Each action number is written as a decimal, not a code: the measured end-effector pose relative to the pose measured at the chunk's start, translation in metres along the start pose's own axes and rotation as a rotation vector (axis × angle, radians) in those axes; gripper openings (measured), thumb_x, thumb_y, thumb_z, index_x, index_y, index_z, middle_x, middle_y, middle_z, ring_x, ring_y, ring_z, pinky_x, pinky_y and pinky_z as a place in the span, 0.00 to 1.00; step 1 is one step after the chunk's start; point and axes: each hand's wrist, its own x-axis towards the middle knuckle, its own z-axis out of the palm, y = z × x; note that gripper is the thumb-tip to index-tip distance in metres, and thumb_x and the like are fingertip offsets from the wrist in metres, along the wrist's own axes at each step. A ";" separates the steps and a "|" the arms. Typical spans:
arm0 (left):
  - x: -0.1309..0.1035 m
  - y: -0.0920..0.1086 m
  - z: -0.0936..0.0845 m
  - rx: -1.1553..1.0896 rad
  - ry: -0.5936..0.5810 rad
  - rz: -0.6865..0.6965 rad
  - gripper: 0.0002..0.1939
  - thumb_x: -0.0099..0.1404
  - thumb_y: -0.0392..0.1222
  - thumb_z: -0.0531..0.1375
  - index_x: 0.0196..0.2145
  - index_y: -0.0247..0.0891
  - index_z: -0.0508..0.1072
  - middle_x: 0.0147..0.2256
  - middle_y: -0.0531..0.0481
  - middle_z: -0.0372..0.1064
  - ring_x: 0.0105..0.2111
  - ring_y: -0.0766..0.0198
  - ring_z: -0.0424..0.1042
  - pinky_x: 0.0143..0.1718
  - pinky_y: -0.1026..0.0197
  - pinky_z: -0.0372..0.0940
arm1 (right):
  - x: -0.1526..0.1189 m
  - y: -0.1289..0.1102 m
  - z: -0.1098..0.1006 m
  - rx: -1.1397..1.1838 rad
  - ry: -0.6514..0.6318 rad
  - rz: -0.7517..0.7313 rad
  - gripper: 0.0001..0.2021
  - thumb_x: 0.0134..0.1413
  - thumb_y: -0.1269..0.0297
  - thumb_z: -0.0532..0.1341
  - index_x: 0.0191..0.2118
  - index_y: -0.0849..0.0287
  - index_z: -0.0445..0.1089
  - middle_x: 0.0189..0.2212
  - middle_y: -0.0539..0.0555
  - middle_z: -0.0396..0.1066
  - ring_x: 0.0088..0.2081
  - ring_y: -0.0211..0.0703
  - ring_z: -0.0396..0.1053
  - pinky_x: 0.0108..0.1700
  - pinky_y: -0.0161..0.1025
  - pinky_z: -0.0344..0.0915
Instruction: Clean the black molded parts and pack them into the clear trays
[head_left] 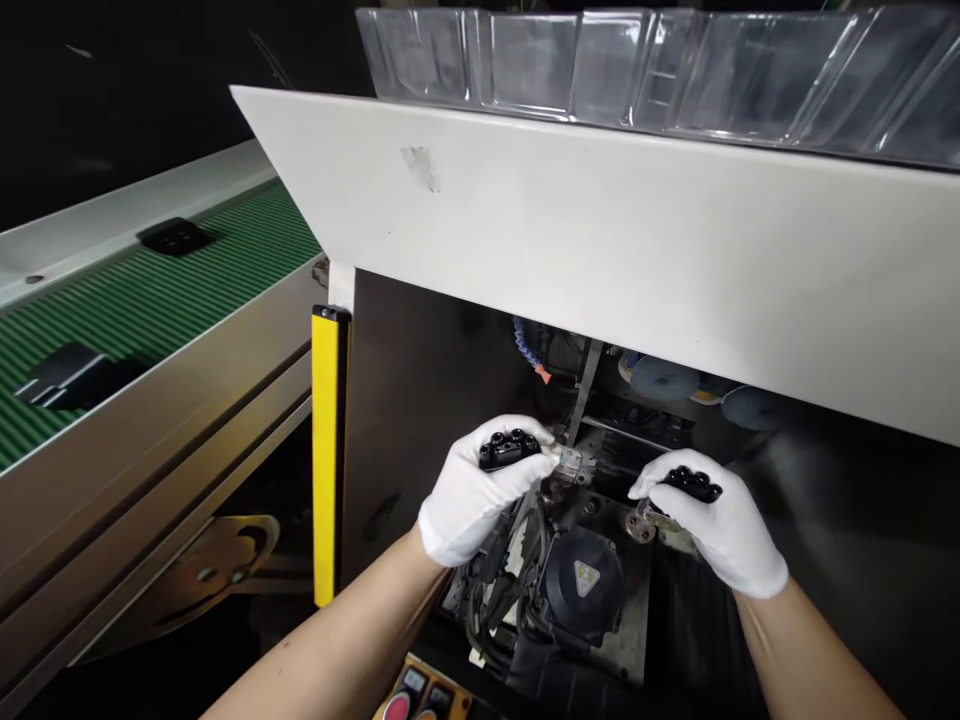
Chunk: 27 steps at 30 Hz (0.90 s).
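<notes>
My left hand (480, 485), in a white glove, is closed around a black part (508, 449) with several round knobs on top. Its fingertips are beside a small metal fixture (574, 464) inside the machine. My right hand (712, 520), gloved too, is closed around a similar black part (694, 484). The right fingertips are near a round metal piece (641, 524). Below and between both hands sits a dark round motor housing (583, 585) with a triangular warning label.
A green ribbed conveyor (225, 245) at the left carries black parts (178, 236). A yellow post (325, 450) stands beside the machine opening. A white panel (570, 210) overhangs it, with clear plastic trays (532, 60) above. Control buttons (396, 707) show at the bottom.
</notes>
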 end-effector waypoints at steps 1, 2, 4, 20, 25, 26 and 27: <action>0.004 -0.001 0.000 -0.002 -0.014 0.007 0.12 0.54 0.39 0.74 0.35 0.36 0.79 0.34 0.49 0.79 0.36 0.64 0.76 0.41 0.64 0.70 | -0.001 0.001 0.001 0.010 0.006 -0.019 0.07 0.57 0.57 0.69 0.35 0.54 0.76 0.36 0.51 0.79 0.40 0.47 0.77 0.45 0.44 0.73; 0.008 -0.001 0.000 -0.005 -0.033 0.007 0.11 0.54 0.40 0.74 0.35 0.36 0.79 0.36 0.49 0.79 0.37 0.63 0.76 0.42 0.64 0.71 | -0.002 0.003 0.003 0.020 0.015 -0.045 0.06 0.58 0.59 0.69 0.35 0.53 0.76 0.36 0.51 0.79 0.40 0.47 0.77 0.46 0.43 0.73; 0.016 -0.002 0.000 -0.005 -0.086 -0.007 0.11 0.54 0.40 0.74 0.34 0.35 0.79 0.38 0.47 0.80 0.38 0.62 0.77 0.43 0.63 0.71 | -0.005 0.008 0.006 0.035 0.024 -0.106 0.02 0.60 0.63 0.68 0.35 0.52 0.76 0.36 0.50 0.79 0.40 0.45 0.78 0.47 0.42 0.73; 0.056 -0.026 0.010 0.013 -0.576 -0.229 0.14 0.51 0.45 0.75 0.30 0.33 0.78 0.32 0.44 0.78 0.31 0.61 0.75 0.34 0.61 0.69 | -0.006 0.017 0.012 0.129 0.001 -0.115 0.04 0.59 0.63 0.68 0.33 0.54 0.76 0.36 0.52 0.79 0.39 0.47 0.78 0.45 0.43 0.75; 0.057 -0.029 0.009 0.000 -0.629 -0.196 0.14 0.49 0.46 0.75 0.27 0.33 0.79 0.31 0.42 0.77 0.32 0.59 0.73 0.34 0.59 0.69 | -0.007 0.020 0.012 0.121 -0.016 -0.132 0.03 0.60 0.64 0.67 0.34 0.53 0.76 0.37 0.52 0.79 0.39 0.47 0.77 0.44 0.44 0.74; 0.056 -0.030 0.009 -0.022 -0.618 -0.190 0.14 0.49 0.46 0.75 0.27 0.34 0.79 0.31 0.42 0.77 0.32 0.59 0.73 0.34 0.59 0.69 | -0.007 0.021 0.012 0.121 -0.023 -0.152 0.03 0.60 0.65 0.67 0.34 0.53 0.76 0.36 0.52 0.79 0.39 0.47 0.77 0.44 0.45 0.74; 0.056 -0.032 0.009 -0.049 -0.610 -0.186 0.14 0.49 0.46 0.76 0.27 0.34 0.79 0.31 0.42 0.77 0.32 0.59 0.73 0.33 0.59 0.69 | -0.006 0.022 0.012 0.121 -0.027 -0.167 0.03 0.60 0.65 0.67 0.34 0.54 0.76 0.36 0.52 0.79 0.38 0.47 0.77 0.44 0.45 0.74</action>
